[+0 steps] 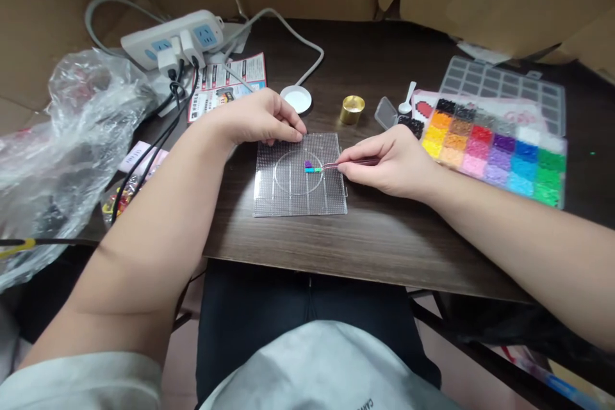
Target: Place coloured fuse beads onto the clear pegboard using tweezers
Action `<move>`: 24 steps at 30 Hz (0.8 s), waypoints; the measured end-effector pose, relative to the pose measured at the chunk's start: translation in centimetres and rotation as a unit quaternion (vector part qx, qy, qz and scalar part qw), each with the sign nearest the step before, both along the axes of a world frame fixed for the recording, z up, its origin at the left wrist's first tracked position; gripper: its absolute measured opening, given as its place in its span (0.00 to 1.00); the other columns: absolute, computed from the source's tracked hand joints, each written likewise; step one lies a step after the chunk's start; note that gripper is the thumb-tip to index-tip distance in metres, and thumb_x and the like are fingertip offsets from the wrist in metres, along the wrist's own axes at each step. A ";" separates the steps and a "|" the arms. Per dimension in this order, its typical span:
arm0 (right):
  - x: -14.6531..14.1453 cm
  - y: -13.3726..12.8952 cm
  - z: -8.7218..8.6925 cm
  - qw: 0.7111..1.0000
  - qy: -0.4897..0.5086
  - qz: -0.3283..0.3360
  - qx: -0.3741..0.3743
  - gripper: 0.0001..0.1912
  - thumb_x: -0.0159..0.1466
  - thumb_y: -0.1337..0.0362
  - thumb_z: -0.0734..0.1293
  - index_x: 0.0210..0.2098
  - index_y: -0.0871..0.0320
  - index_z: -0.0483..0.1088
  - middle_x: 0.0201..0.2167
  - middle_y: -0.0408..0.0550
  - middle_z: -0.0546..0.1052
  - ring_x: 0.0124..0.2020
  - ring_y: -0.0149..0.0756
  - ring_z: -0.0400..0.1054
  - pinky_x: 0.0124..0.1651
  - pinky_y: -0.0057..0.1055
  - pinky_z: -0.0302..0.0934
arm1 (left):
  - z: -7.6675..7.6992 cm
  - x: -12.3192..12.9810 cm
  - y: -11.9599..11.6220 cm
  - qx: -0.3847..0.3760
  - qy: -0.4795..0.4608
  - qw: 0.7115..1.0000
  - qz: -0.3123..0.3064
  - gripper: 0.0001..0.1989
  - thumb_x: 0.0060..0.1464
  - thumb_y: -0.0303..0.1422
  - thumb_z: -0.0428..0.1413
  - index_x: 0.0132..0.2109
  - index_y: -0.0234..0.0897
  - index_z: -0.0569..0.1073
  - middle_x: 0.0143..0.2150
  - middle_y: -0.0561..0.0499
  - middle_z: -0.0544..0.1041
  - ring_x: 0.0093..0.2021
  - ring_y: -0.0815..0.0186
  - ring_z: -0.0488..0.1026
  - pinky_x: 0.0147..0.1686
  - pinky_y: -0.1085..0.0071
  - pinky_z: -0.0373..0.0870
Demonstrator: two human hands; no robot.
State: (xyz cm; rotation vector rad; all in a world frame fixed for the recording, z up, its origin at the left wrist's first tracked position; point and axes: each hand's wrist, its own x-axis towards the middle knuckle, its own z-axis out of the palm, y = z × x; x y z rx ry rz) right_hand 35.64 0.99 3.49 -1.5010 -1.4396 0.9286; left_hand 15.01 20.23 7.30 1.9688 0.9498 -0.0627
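A clear square pegboard [298, 202] lies on the dark wooden table, with a circle outline at its middle. Small purple, blue and green fuse beads [310, 168] sit on its pegs inside the circle. My right hand [391, 163] pinches a pair of tweezers [331, 165], whose tips touch the board at the green beads. Whether a bead is between the tips is too small to tell. At the board's far edge is my left hand [269, 118], its fingers closed together with thumb and fingertips on the rim.
A bead box [500, 147] with many colours stands at the right, its lid [509, 86] behind. A gold cup [352, 109], small black-bead case [408, 123] and white scoop [408, 97] lie beyond the board. At left are a power strip [173, 38], cables and plastic wrap [86, 115].
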 end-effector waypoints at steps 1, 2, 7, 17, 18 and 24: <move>0.0 0.0 0.0 1.000 -0.002 0.001 0.001 0.06 0.59 0.60 0.78 0.32 0.52 0.92 0.24 0.46 0.82 0.25 0.33 0.67 0.29 0.33 0.60 | 0.0 0.0 0.0 0.000 0.003 1.000 -0.002 0.07 0.58 0.29 0.72 0.44 0.33 0.88 0.25 0.53 0.70 0.29 0.71 0.67 0.35 0.68 0.63; -0.1 0.0 -0.1 1.000 -0.004 0.003 0.003 0.07 0.59 0.60 0.78 0.33 0.52 0.92 0.24 0.47 0.82 0.25 0.33 0.67 0.29 0.33 0.60 | 0.1 0.0 -0.1 0.000 0.007 1.000 -0.003 0.06 0.59 0.29 0.72 0.44 0.34 0.88 0.25 0.53 0.70 0.29 0.71 0.66 0.35 0.68 0.63; 0.1 0.0 0.0 1.000 -0.008 0.009 0.005 0.08 0.59 0.59 0.78 0.33 0.53 0.92 0.24 0.48 0.82 0.24 0.33 0.67 0.28 0.33 0.59 | 0.3 -0.1 -0.2 -0.004 0.005 1.000 -0.006 0.04 0.59 0.29 0.71 0.42 0.34 0.88 0.25 0.53 0.71 0.29 0.70 0.66 0.36 0.66 0.65; 0.8 -0.2 0.2 0.998 0.003 0.016 -0.053 0.09 0.61 0.56 0.78 0.35 0.53 0.92 0.21 0.47 0.78 0.21 0.31 0.65 0.25 0.30 0.58 | -0.1 -0.1 0.2 0.011 0.001 1.000 -0.019 0.07 0.60 0.29 0.71 0.45 0.32 0.89 0.27 0.52 0.72 0.30 0.72 0.68 0.36 0.69 0.64; 0.8 -0.2 0.3 0.998 -0.002 0.019 -0.052 0.10 0.62 0.56 0.78 0.35 0.53 0.92 0.21 0.47 0.78 0.21 0.31 0.65 0.25 0.30 0.57 | -0.1 -0.1 0.2 0.010 -0.002 1.000 -0.023 0.08 0.60 0.29 0.71 0.46 0.31 0.89 0.27 0.52 0.73 0.29 0.72 0.67 0.35 0.70 0.63; 0.9 -0.3 0.2 0.998 -0.030 0.030 -0.045 0.13 0.63 0.53 0.78 0.39 0.55 0.92 0.22 0.46 0.78 0.22 0.30 0.63 0.25 0.30 0.56 | 0.0 -0.2 0.2 0.004 -0.011 0.999 -0.041 0.10 0.57 0.29 0.72 0.46 0.32 0.89 0.26 0.54 0.72 0.28 0.73 0.67 0.33 0.73 0.63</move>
